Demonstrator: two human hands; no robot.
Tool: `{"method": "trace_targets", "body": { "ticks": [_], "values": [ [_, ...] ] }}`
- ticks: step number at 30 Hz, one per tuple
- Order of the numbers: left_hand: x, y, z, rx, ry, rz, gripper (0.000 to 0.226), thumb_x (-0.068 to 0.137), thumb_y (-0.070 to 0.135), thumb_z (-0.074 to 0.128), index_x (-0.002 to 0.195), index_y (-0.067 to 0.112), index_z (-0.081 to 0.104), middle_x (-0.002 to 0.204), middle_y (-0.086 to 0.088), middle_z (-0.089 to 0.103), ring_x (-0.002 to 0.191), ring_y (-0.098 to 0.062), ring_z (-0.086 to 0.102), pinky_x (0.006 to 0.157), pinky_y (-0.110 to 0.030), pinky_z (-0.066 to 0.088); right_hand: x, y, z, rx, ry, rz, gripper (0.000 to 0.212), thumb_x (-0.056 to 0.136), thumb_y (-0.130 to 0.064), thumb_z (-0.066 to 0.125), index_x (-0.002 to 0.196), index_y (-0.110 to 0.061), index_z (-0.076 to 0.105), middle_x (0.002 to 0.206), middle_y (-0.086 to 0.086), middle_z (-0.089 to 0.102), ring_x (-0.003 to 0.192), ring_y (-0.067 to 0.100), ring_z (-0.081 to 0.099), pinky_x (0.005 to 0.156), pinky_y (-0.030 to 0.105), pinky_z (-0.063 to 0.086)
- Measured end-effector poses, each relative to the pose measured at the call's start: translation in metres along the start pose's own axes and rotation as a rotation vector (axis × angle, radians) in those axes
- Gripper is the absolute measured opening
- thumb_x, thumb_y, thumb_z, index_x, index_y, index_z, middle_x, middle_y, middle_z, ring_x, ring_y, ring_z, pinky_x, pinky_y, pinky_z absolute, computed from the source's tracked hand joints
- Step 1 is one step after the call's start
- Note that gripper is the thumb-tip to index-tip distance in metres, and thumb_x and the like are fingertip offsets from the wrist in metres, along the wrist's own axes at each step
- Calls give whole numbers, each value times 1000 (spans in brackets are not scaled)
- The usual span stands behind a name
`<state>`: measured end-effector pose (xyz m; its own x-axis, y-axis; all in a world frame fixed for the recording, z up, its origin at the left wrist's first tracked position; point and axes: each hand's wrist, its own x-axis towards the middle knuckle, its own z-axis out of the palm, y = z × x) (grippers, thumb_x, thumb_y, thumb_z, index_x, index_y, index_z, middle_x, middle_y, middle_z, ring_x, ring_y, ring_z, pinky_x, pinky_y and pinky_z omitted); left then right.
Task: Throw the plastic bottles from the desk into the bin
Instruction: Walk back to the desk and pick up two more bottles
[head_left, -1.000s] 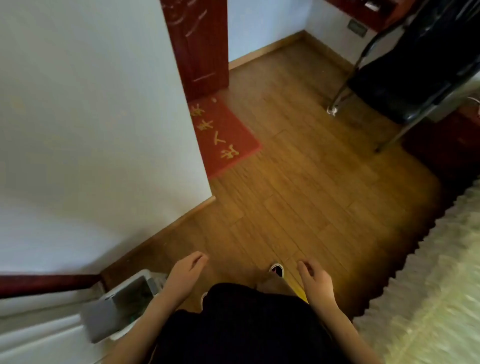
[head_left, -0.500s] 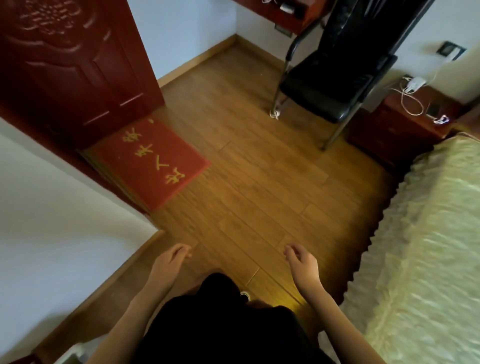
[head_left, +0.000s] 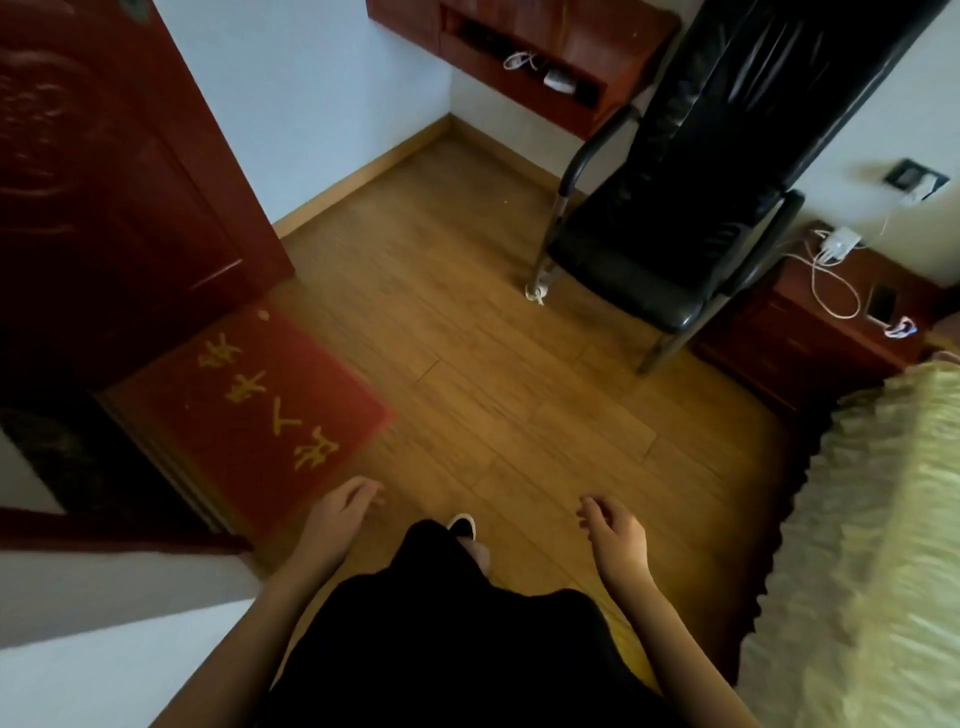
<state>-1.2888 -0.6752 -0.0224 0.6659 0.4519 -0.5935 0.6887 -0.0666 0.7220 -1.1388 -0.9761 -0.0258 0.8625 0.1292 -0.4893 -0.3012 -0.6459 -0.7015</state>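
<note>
My left hand (head_left: 340, 514) hangs low over the wooden floor beside the red mat, fingers loosely apart, holding nothing. Further right, my right hand (head_left: 615, 535) is also empty, its fingers slightly curled. No plastic bottle and no bin show in this view. The reddish wooden desk (head_left: 524, 57) stands at the far wall, top centre, with small white items on its open shelf; its top surface is out of view.
A black chair (head_left: 675, 218) stands in front of the desk. A red mat with gold characters (head_left: 249, 410) lies by the dark red door (head_left: 104, 182). A bedside cabinet with cables (head_left: 810, 322) and a bed (head_left: 883, 545) are at the right. A white wall corner (head_left: 104, 623) is near left.
The view has swung up and right, away from the white bin at lower left, which is now out of frame. The desk and chair have come into view. Both hands stay empty.
</note>
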Motion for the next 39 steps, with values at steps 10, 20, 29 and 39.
{"method": "trace_targets", "body": {
  "ticks": [10,20,29,39],
  "values": [
    [199,173,-35,-18,-33,90,23,100,32,43,93,28,66,94,2,70,88,-17,66,80,-36,51,175,-113,-21,-19,21,64,17,99,-29,50,100,-21,65,91,-3,69,85,12,64,69,27,48],
    [382,279,-40,-168,105,-22,24,100,17,45,90,17,66,91,-9,70,86,-26,66,74,-28,51,426,-269,-21,-67,-107,49,25,99,-29,49,90,-15,67,87,5,69,81,23,66,71,37,53],
    [513,373,-98,-259,219,-64,24,100,14,43,88,14,64,87,-10,66,78,-22,58,67,-28,45,594,-451,-9,-55,-170,-160,21,98,-29,51,98,-18,68,89,0,69,84,14,65,75,30,54],
    [723,486,-196,-120,116,48,27,100,14,43,83,17,63,84,-5,65,78,-21,59,66,-24,45,735,-571,57,59,-122,-14,20,99,-29,51,95,-18,68,90,3,69,87,19,65,77,35,52]
  ]
}}
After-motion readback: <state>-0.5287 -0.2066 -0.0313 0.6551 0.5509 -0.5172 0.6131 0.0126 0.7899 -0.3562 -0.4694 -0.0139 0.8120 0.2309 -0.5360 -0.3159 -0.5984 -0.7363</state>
